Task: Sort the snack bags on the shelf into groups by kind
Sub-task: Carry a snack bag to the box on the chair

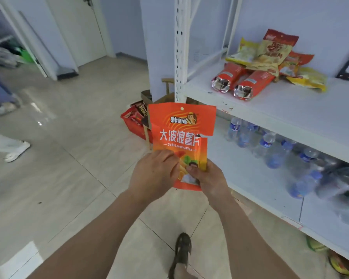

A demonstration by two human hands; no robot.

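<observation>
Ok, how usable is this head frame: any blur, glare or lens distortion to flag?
Head view: the orange chip bag in both hands is sharp, its print readable; the water bottles on the lower shelf smear with blur toward the right edge; window glare streaks the floor tiles; the wide lens bends the shelf post.

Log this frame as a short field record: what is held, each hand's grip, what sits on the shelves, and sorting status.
held item: orange chip bag, upright, in front of the shelf unit
left hand: grip on the bag's lower left
right hand: grip on the bag's lower right, thumb on its front
upper shelf: mixed pile of snack bags, red, orange and yellow, overlapping
lower shelf: water bottles
floor: red basket holding packets
sorting status: pile not yet grouped
</observation>
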